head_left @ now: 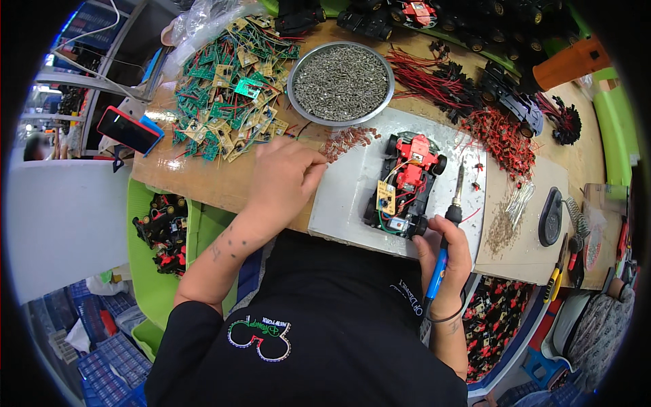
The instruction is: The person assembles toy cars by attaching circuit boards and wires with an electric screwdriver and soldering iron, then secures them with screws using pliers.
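On a light grey board (339,197) lies an upturned toy car chassis (412,159) with black wheels, red plastic parts, a small tan circuit board (386,197) and coloured wires. My right hand (451,261) is closed round the blue handle of a soldering iron (437,271). Its metal tip points away from me, to the right of the chassis, and my thumb is near the chassis's rear wheel. My left hand (285,173) is at the board's left edge, beside a small heap of reddish-brown components (349,142). Its fingers are bent together; whatever they pinch is hidden.
A round metal bowl (341,85) of small metal pieces stands beyond, left of red and black wires (434,78). Circuit boards (230,88) pile up at left, near a phone (129,131). Red parts (498,139), a black oval object (550,217) and yellow-handled cutters (555,278) lie at right.
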Tool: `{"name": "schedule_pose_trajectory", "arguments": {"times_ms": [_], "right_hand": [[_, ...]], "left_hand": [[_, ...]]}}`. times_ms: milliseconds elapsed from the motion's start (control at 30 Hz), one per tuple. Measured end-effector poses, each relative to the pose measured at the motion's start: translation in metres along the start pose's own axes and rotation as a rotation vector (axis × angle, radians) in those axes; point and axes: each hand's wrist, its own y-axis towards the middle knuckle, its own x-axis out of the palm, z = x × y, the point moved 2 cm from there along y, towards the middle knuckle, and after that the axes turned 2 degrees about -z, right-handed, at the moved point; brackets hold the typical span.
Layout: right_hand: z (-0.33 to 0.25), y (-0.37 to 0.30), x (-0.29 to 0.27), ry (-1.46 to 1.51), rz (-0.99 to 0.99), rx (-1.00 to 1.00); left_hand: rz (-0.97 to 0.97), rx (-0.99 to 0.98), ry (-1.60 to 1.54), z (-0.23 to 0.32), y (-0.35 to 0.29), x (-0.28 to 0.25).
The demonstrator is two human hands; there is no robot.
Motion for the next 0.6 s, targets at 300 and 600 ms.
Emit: {"name": "schedule_pose_trajectory", "arguments": {"times_ms": [300, 600], "right_hand": [[0.004, 0.016, 0.005, -0.01, 0.015, 0.0], [-0.011, 0.015, -0.008, 0.155, 0.01, -0.04]], "left_hand": [[-0.041, 0.044, 0.19, 0.003, 0.002, 0.006], [-0.09, 0.069, -0.036, 0.041, 0.011, -0.003]]}}
